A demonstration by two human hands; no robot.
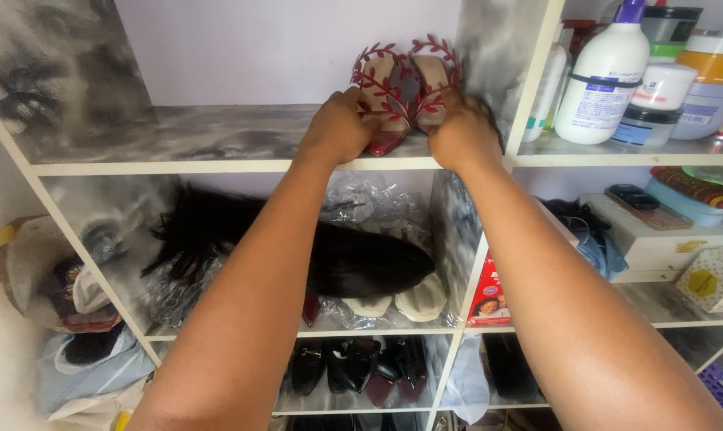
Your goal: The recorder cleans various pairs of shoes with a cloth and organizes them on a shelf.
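- Here, my left hand (pixel 339 126) and right hand (pixel 463 132) have fingers curled on the red sandals (pixel 405 92), upright at twelve o'clock on the shelf (pixel 178 136).
- Best kept level, soles together.

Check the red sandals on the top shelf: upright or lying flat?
Upright. The red sandals stand on end against the back wall, toes down on the shelf, with left hand and right hand on them.
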